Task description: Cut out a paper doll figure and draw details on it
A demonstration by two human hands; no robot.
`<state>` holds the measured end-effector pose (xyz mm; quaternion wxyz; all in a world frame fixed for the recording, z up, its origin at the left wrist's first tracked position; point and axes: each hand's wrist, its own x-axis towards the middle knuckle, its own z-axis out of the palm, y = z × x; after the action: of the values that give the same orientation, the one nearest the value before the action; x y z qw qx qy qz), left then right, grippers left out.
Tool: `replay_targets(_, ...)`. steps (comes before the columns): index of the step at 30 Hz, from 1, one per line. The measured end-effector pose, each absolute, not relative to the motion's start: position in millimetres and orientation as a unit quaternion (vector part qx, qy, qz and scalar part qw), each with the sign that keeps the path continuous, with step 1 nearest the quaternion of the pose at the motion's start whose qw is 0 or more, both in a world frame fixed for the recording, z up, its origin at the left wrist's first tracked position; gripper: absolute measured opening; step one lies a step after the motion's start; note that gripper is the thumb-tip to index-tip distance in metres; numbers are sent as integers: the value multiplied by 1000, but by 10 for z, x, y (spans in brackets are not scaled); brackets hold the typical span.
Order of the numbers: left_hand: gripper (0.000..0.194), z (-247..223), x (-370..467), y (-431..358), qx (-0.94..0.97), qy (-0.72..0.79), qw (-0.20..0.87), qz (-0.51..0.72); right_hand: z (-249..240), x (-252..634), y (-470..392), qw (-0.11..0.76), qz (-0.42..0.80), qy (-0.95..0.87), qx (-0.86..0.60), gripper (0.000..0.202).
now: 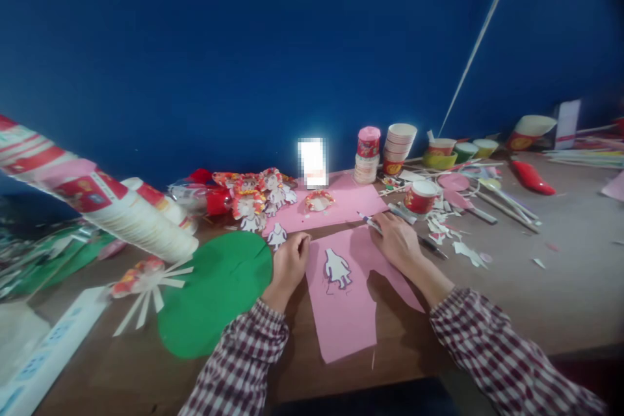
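My left hand [291, 263] rests by the left edge of a cut pink paper sheet [341, 338], its fingers curled in; whatever may be inside is hidden. At the sheet's upper right, my right hand [398, 238] is closed on a pen [369, 221], whose end sticks out to the upper left. A white paper figure cutout [336, 268], dark-outlined and dress-shaped, lies on the pink sheet with a few pen marks below it. Just above my left hand is a smaller figure cutout [277, 236].
A green paper shape [217, 299] and leaning stacked paper cups [141, 221] are on the left. Decorated paper figures [248, 201] lie behind. Cup stacks [400, 148], paper scraps [467, 252] and a red pepper-shaped object [533, 179] are on the right. A blue wall [244, 65] stands behind.
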<state>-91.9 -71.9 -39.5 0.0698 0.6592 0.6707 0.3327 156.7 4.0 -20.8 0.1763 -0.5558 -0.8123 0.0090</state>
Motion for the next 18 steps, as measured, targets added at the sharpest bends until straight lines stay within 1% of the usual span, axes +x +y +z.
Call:
replay_targets(10, 19, -419, -863, -845, 668, 670, 74, 315, -197, 1691, 65, 143, 15, -786, -601, 20)
replay_targets(13, 15, -442, -847, -904, 679, 660, 82, 310, -213, 1723, 80, 118, 16, -773, -623, 21)
replay_targets(18, 14, -438, -843, -957, 677, 662, 84, 309, -238, 1746, 89, 88, 13, -779, -620, 23)
